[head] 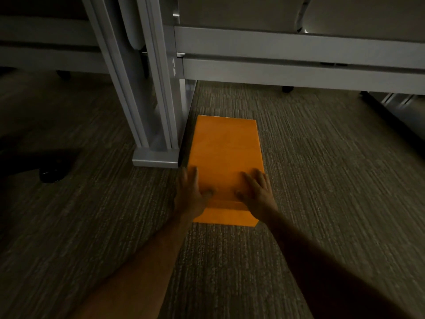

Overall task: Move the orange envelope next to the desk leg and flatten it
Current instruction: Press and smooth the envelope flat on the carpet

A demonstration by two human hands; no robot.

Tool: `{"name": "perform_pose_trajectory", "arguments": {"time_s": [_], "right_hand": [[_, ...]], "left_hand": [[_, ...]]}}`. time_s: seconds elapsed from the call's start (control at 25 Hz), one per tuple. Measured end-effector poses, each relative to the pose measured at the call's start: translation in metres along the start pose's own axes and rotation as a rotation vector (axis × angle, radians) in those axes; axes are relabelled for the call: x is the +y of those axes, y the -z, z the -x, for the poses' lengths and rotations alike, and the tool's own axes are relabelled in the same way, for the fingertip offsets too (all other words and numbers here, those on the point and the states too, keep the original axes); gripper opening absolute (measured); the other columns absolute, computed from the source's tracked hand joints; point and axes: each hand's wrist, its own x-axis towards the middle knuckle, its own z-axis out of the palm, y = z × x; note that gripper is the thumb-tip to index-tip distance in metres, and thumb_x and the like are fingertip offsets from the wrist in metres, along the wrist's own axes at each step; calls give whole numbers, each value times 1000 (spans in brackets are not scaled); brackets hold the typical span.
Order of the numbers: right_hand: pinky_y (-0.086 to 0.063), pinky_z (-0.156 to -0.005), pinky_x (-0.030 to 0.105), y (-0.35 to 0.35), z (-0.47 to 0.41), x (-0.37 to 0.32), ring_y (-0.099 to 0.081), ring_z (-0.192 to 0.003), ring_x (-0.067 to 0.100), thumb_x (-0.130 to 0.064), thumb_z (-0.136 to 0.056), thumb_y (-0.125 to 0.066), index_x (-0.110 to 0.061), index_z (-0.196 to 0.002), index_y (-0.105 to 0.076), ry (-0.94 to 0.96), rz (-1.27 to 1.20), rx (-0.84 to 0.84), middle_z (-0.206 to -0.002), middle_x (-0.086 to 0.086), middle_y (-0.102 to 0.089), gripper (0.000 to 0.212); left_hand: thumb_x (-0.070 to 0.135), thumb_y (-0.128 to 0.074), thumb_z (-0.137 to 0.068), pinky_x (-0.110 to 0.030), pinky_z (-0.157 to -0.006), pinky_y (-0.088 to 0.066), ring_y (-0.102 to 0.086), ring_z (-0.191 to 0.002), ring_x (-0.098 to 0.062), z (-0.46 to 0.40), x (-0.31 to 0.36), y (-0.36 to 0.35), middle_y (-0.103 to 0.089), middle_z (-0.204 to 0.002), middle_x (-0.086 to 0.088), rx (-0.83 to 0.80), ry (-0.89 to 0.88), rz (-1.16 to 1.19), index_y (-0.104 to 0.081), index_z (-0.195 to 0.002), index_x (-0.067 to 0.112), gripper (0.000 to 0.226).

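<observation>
Both hands press orange envelope flat beside desk leg

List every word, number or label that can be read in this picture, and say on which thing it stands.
No text is readable.
Orange envelope: its upper face looks blank.
Desk leg: a small white tag carries a mark too small and blurred to read.
Carpet: no writing.

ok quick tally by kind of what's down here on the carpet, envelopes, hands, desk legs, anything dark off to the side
orange envelope: 1, flat on the carpet beside the leg
hands: 2, left hand and right hand, both pressed palm down on the envelope
desk leg: 1 up close, grey metal
dark object at left: 1, too dim to identify
total: 5
</observation>
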Motion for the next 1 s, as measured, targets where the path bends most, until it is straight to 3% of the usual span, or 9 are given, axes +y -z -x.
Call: {"name": "perform_pose_trajectory", "arguments": {"time_s": [0.12,0.24,0.48,0.64,0.84,0.92,1.0], "right_hand": [[-36,-108,65,-9,18,-10,-27,-144,43,-88,-57,-63,-53,-149,-16,-293,-320,139,-163,8,-13,110],[-51,-94,62,-18,32,-17,-49,-127,41,-90,-48,-66,-53,-150,-5,-462,-480,175,-153,12,-37,124],[-55,-88,60,-3,33,-10,-56,-118,41,-83,-64,-63,-53,-150,10,-321,-428,31,-162,10,-27,116],[-64,-62,48,2,32,-9,-57,-80,20,-71,-75,-65,-55,-149,13,-289,-461,-40,-163,11,-22,108],[-64,-63,48,-5,31,-29,-59,-79,20,-70,-78,-63,-56,-147,17,-272,-423,-106,-162,14,-22,108],[-62,-73,53,-16,31,-44,-65,-94,33,-71,-78,-62,-54,-148,19,-239,-375,-118,-162,16,-24,108],[-58,-84,59,-23,28,-51,-60,-114,42,-72,-77,-62,-53,-148,21,-212,-369,-115,-162,15,-24,110]], "left_hand": [[69,-71,-73,-63,-109,-34,-20,-146,-39,6,1,-2,0,-166,-4,25,130,253,-8,-156,45,106],[71,-75,-67,-64,-105,-38,-27,-144,-39,6,-2,-1,-8,-165,-6,4,143,261,-9,-154,50,111],[65,-81,-64,-58,-104,-42,-39,-138,-37,-1,-8,5,-27,-161,-13,-104,122,364,-6,-155,47,119],[59,-85,-65,-57,-107,-42,-41,-138,-34,7,-8,13,-34,-159,-11,-101,125,435,-8,-157,44,120],[49,-85,-70,-56,-110,-38,-37,-141,-33,11,-21,30,-31,-161,-8,-103,164,492,-10,-157,42,115],[49,-85,-70,-56,-110,-38,-39,-140,-32,9,-40,42,-33,-160,-9,-107,166,507,-11,-157,40,115],[54,-84,-67,-55,-110,-38,-40,-140,-31,9,-49,50,-34,-160,-8,-115,156,506,-10,-157,40,118]]}}
